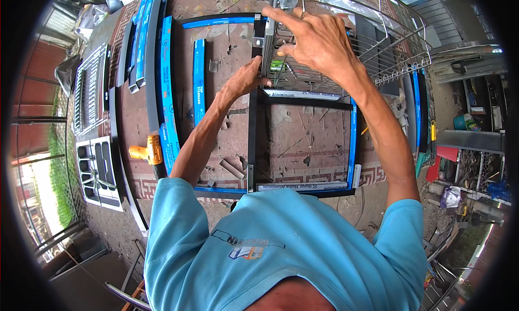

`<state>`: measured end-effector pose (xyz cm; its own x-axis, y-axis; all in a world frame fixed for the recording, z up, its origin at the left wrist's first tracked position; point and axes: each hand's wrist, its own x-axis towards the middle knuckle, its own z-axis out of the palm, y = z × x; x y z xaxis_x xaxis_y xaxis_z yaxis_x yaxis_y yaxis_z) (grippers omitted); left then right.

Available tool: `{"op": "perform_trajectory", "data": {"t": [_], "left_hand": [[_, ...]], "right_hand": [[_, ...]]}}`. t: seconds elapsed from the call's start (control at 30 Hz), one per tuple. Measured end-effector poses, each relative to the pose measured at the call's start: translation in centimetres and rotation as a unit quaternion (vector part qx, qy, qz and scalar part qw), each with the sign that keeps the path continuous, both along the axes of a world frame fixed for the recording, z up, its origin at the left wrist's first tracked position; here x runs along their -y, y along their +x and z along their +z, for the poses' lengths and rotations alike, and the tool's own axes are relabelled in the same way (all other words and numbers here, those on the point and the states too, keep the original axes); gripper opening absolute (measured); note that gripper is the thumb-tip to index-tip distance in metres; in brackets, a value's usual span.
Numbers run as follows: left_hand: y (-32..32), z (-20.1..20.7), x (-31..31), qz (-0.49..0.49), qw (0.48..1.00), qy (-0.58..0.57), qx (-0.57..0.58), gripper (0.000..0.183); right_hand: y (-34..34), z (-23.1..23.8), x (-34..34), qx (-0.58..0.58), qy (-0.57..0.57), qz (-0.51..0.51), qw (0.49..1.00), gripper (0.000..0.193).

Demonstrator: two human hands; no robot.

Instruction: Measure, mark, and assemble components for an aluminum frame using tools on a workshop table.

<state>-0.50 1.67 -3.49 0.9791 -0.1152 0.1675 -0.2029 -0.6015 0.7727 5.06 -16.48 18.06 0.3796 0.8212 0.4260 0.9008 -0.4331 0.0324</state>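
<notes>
A wire basket (403,67) of silvery metal rests at the upper right, over the far part of a dark aluminium frame (252,132). Along its left side runs a narrow metal rail (266,51), close to the frame's dark middle bar. My left hand (244,79) is closed at the near end of this rail, thumb on the basket side; the exact fingertip contact is partly hidden. My right hand (321,43) reaches over the basket's left part. Its index finger stretches to the rail's far end, the thumb points down, and the other fingers bend around the wires.
Blue-filmed aluminium strips (167,89) lie left of the frame, near a yellow power drill (147,150). A white tray (98,173) and a wire rack (91,89) are farther left. Metal scraps litter the patterned mat (308,132). A cluttered shelf (470,140) stands right.
</notes>
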Motion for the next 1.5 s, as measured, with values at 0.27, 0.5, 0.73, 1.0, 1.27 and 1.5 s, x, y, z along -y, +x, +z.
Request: {"op": "perform_trajectory", "data": {"t": [0.27,0.5,0.73,1.0,1.27,1.5], "left_hand": [[-0.9,2.1,-0.9,-0.015,0.993,-0.091,-0.076,0.060],[-1.8,4.7,0.6,0.052,0.985,-0.131,-0.102,0.060],[-1.6,2.7,0.6,0.048,0.990,-0.132,-0.024,0.059],[-2.0,2.2,1.1,0.081,0.992,-0.100,-0.010,0.056],[-1.0,3.7,1.8,0.087,0.995,-0.040,0.015,0.062],[-1.4,4.1,1.4,0.079,0.989,-0.107,-0.058,0.066]], "right_hand": [[0.7,-0.4,0.3,0.026,0.025,0.026,0.999,0.067],[0.2,0.6,0.1,-0.041,-0.035,-0.018,0.998,0.073],[0.4,0.5,-0.1,-0.026,-0.016,-0.015,0.999,0.067],[0.3,1.0,0.0,-0.044,-0.002,0.002,0.999,0.074],[1.2,1.5,-0.1,-0.073,0.006,-0.013,0.997,0.083],[0.3,0.8,-0.1,-0.022,0.015,-0.016,1.000,0.075]]}}
